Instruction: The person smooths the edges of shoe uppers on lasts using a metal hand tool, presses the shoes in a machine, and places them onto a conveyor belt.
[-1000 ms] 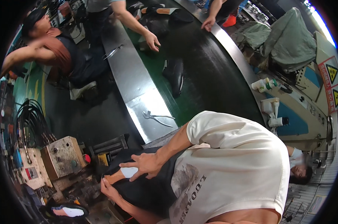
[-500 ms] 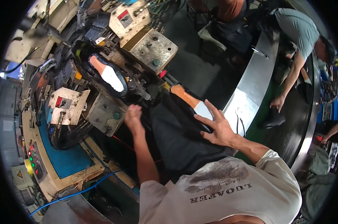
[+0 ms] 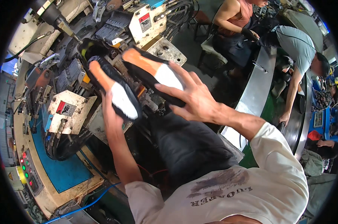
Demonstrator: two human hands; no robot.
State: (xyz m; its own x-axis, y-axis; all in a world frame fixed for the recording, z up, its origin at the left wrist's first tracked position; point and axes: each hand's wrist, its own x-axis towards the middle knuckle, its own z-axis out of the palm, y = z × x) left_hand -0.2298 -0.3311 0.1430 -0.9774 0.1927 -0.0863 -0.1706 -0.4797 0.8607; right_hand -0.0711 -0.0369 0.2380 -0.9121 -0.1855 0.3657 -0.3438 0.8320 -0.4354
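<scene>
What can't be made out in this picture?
All in the head view:
Left shoe: upper side hidden by its underside.
Left hand: some fingers hidden behind that shoe.
Right shoe: wide end partly covered by the right hand.
Co-worker's hand: dark thing too small to identify.

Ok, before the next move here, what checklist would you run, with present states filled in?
1. Left hand at the left shoe: ok, a fingertip lies along its edge.
2. Left hand's grip firm: cannot tell, much of it is hidden.
3. Right hand on the right shoe: ok, fingers spread over it.
4. Undersides facing up: ok, orange and white show on both.
5. Left shoe seated on the machine: cannot tell, what lies beneath is hidden.
6. Co-worker's hand away from both shoes: ok.
</scene>
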